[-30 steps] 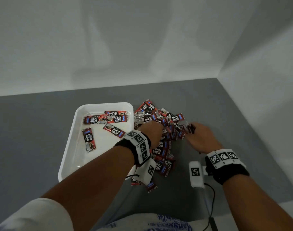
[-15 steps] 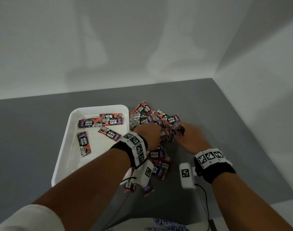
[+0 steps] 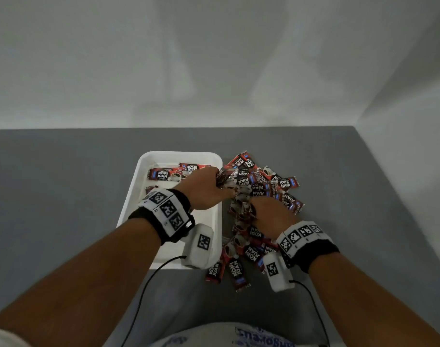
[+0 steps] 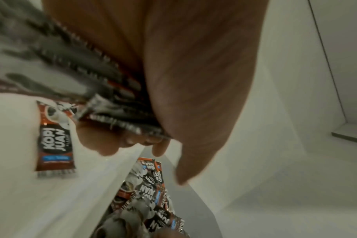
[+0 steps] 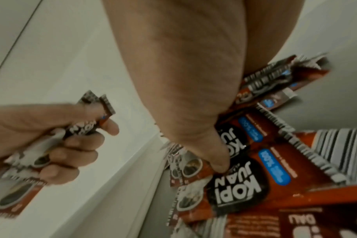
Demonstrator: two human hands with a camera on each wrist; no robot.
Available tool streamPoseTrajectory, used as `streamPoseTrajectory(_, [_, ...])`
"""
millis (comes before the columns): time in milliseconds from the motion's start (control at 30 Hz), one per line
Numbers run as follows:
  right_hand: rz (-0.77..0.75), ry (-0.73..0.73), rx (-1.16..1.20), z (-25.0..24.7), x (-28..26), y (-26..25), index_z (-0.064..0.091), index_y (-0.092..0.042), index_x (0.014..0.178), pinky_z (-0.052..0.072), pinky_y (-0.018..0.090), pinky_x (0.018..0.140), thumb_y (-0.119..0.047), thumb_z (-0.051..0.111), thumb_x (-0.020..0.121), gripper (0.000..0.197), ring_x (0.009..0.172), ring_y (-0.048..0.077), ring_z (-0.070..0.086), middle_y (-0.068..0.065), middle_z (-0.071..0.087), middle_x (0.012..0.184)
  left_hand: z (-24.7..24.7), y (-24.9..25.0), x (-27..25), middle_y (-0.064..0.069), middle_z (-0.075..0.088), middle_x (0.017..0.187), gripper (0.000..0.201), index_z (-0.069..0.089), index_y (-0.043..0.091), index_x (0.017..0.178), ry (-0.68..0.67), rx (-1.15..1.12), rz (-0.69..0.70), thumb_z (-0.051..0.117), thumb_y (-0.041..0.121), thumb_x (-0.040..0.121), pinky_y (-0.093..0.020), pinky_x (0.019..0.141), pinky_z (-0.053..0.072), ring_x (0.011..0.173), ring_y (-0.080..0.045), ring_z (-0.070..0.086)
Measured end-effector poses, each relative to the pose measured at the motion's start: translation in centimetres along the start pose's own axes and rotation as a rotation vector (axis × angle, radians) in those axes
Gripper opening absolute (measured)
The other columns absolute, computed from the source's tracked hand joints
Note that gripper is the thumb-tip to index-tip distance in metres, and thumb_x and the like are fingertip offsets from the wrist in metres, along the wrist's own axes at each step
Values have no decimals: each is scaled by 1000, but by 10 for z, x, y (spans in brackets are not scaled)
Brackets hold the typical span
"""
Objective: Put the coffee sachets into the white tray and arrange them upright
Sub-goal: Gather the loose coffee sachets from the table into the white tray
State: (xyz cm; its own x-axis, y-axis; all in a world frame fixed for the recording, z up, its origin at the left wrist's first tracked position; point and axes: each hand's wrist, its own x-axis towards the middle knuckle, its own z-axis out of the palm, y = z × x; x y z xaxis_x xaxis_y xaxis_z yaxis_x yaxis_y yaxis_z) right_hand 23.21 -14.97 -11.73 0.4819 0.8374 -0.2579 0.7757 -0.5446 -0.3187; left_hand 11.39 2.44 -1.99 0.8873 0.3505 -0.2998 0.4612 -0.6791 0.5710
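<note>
Head view, left hand (image 3: 206, 189) now over white tray (image 3: 141, 171) gripping sachet bundle (image 3: 226, 180), right hand (image 3: 271, 214) pressing pile (image 3: 269, 184), grip unclear.

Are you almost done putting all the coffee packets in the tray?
Not nearly. A few red-and-black coffee sachets lie flat, not upright, in the white plastic tray. The left hand grips a bunch of sachets; the right hand rests on the big pile waiting on the grey table.

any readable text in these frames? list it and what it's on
"KOPI JUAN": on the coffee sachets in the pile, and on one lying in the white tray.
Blue label on the sachets: blurred, unreadable.
Barcode on a sachet back: digits unreadable.
Blue print on the person's shirt: unreadable.
</note>
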Motion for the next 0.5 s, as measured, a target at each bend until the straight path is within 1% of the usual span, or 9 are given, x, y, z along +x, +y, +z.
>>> streamPoseTrajectory(33, [6, 4, -12, -2, -1, -1, 60, -16, 110, 54, 37, 86, -14, 57, 94, 16, 102, 26, 64, 4, 64, 113, 0, -5, -3, -4, 66, 73, 24, 61, 6, 95, -9, -22, -19, 63, 29, 91, -27, 47, 52, 50, -13, 63])
streamPoseTrajectory(67, [19, 6, -20, -6, -3, -1, 59, -16, 108, 52, 37, 87, -13, 56, 94, 15, 102, 27, 63, 5, 63, 113, -1, -8, -7, -7, 67, 83, 20, 58, 6, 104, -14, -41, -51, 59, 20, 90, -28, 46, 54, 56, -19, 66])
streamPoseTrajectory(100, [47, 3, -28, -9, -5, -2, 56, -16, 104, 51, 38, 86, -11, 56, 94, 11, 101, 27, 62, 6, 62, 111, -1, -13, -10, -8, 65, 87, 21, 55, 7, 109, -19, -57, -73, 56, 14, 90, -27, 45, 53, 59, -21, 65])
streamPoseTrajectory(167, [93, 27, -21, -18, -8, -1, 50, -18, 93, 50, 38, 79, -12, 55, 94, 8, 92, 27, 61, 5, 62, 100, -1, -24, -14, -2, 62, 87, 24, 53, 12, 114, -33, -21, -64, 56, 13, 90, -25, 48, 48, 63, -15, 60])
streamPoseTrajectory(233, [130, 72, 11, -25, -10, 0, 51, -18, 88, 46, 34, 70, -13, 54, 94, 8, 84, 25, 61, 2, 61, 89, -3, -34, -17, 6, 58, 86, 23, 54, 19, 113, -18, 67, -13, 60, 16, 91, -21, 54, 40, 70, -9, 56])
streamPoseTrajectory(267, [147, 79, 29, -27, -10, 1, 53, -17, 89, 45, 32, 69, -10, 53, 93, 8, 84, 25, 62, 3, 62, 88, -4, -38, -19, 8, 58, 85, 20, 53, 21, 110, -9, 88, 2, 61, 17, 91, -21, 55, 38, 72, -10, 56])
streamPoseTrajectory(333, [193, 75, 21, -32, -14, -2, 56, -16, 93, 48, 33, 71, -5, 50, 92, 13, 86, 26, 62, 6, 64, 93, -7, -45, -25, 7, 58, 86, 15, 54, 22, 104, 2, 108, 21, 61, 19, 92, -21, 58, 37, 78, -16, 58])
streamPoseTrajectory(400, [246, 76, 30, -33, -18, -3, 60, -17, 94, 53, 36, 74, -4, 50, 91, 16, 86, 25, 62, 6, 66, 96, -8, -53, -30, 4, 59, 89, 11, 53, 19, 99, -20, 144, 1, 61, 18, 90, -23, 59, 37, 79, -17, 56])
streamPoseTrajectory(500, [283, 134, 99, -41, -24, -8, 65, -19, 98, 55, 37, 77, -8, 53, 90, 18, 87, 26, 65, 4, 69, 97, -9, -71, -37, 3, 61, 92, 19, 55, 17, 103, -67, 167, -66, 61, 22, 87, -26, 61, 39, 82, -19, 59])
